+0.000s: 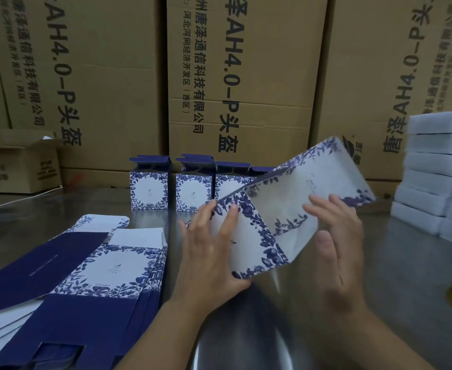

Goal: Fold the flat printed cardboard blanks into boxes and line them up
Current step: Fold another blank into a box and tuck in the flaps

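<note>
Left hand (208, 259) pinches half-folded floral cardboard blank (294, 186); right hand (345, 244) fingers straight, pressing panel.

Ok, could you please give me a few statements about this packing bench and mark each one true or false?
1. The left hand and the right hand are both on one cardboard blank. True.
2. The folded boxes stand in a row with their top flaps shut. False: the flaps stand open.
3. The pile of flat blanks lies on the person's left. True.
4. The stack of white packs is on the left. False: it is at the right edge.
5. The brown cartons behind are unprinted. False: they carry large dark lettering.
</note>
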A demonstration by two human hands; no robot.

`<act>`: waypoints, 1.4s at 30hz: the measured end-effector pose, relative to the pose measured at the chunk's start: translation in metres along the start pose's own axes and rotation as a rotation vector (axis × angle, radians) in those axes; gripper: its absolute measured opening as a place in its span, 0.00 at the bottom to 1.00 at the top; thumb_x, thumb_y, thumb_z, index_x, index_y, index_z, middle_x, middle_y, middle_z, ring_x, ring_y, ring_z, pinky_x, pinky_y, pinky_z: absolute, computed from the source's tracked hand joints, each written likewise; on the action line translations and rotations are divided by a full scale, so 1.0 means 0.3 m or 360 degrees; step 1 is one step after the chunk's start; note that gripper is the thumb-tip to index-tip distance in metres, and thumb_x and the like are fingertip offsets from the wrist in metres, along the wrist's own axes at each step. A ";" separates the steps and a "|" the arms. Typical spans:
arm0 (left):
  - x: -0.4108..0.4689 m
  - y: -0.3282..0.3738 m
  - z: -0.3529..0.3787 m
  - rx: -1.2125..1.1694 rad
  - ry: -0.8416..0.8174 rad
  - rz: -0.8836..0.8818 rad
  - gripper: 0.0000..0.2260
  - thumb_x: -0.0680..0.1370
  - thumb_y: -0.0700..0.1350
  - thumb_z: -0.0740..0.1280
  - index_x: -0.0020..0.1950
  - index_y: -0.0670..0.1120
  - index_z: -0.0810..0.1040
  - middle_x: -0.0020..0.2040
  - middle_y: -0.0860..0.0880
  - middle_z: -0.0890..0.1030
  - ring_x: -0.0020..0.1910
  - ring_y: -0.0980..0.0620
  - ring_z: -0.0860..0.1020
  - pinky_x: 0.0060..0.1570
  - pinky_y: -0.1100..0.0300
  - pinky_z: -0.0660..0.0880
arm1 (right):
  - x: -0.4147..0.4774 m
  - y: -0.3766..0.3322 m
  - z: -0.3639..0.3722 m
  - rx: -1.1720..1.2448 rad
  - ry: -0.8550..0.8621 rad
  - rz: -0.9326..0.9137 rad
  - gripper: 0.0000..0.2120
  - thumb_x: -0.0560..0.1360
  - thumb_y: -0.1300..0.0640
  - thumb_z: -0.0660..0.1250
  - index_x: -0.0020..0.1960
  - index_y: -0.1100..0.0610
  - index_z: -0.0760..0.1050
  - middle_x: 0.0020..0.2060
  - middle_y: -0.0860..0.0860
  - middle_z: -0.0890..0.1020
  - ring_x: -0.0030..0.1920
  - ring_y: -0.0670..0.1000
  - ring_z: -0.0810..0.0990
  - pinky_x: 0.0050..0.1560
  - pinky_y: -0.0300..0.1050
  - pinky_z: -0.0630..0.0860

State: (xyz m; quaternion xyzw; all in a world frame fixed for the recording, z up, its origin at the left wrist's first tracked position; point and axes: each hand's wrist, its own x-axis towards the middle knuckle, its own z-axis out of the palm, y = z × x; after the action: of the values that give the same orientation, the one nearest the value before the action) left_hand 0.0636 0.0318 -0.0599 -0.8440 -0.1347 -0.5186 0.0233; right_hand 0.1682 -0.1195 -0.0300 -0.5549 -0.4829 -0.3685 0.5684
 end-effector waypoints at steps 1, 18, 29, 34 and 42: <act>0.000 0.002 0.001 -0.0052 0.0073 0.0002 0.51 0.58 0.64 0.73 0.74 0.49 0.52 0.70 0.43 0.56 0.70 0.42 0.57 0.60 0.28 0.63 | 0.000 -0.006 0.001 -0.0045 0.0006 -0.0045 0.17 0.76 0.54 0.50 0.54 0.56 0.76 0.58 0.47 0.75 0.67 0.51 0.67 0.69 0.62 0.55; 0.003 -0.035 0.021 -0.0360 0.0359 -0.0115 0.56 0.57 0.63 0.76 0.75 0.51 0.47 0.71 0.46 0.55 0.74 0.46 0.54 0.68 0.41 0.63 | -0.010 -0.022 0.004 -0.0221 0.0013 -0.0557 0.24 0.79 0.54 0.52 0.27 0.58 0.74 0.27 0.48 0.77 0.33 0.51 0.74 0.53 0.49 0.67; -0.002 -0.025 0.025 -0.0125 -0.0027 0.0381 0.59 0.52 0.55 0.82 0.74 0.50 0.50 0.68 0.45 0.57 0.71 0.42 0.56 0.57 0.33 0.71 | 0.073 0.033 -0.022 -0.0404 -0.1244 0.1082 0.07 0.67 0.45 0.67 0.32 0.44 0.79 0.29 0.44 0.82 0.35 0.46 0.80 0.37 0.43 0.77; -0.017 -0.017 0.048 -0.0235 -0.0224 0.0467 0.58 0.54 0.55 0.81 0.74 0.53 0.48 0.69 0.48 0.55 0.72 0.45 0.54 0.61 0.40 0.71 | 0.071 0.021 0.028 -0.0445 -0.1534 0.0986 0.10 0.72 0.42 0.63 0.47 0.46 0.77 0.47 0.44 0.81 0.48 0.47 0.79 0.51 0.44 0.75; -0.019 -0.008 0.021 -0.0883 -0.0186 -0.0154 0.45 0.65 0.74 0.61 0.74 0.64 0.41 0.68 0.61 0.54 0.69 0.66 0.57 0.65 0.72 0.59 | 0.100 -0.050 0.063 -0.0737 -0.2373 0.0793 0.11 0.82 0.54 0.53 0.63 0.50 0.68 0.56 0.49 0.74 0.52 0.49 0.74 0.45 0.30 0.68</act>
State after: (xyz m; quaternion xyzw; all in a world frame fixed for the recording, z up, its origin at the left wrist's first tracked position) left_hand 0.0660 0.0341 -0.0680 -0.8392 -0.0288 -0.4867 -0.2410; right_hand 0.1589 -0.0989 0.0012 -0.8485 -0.5082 0.1438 0.0342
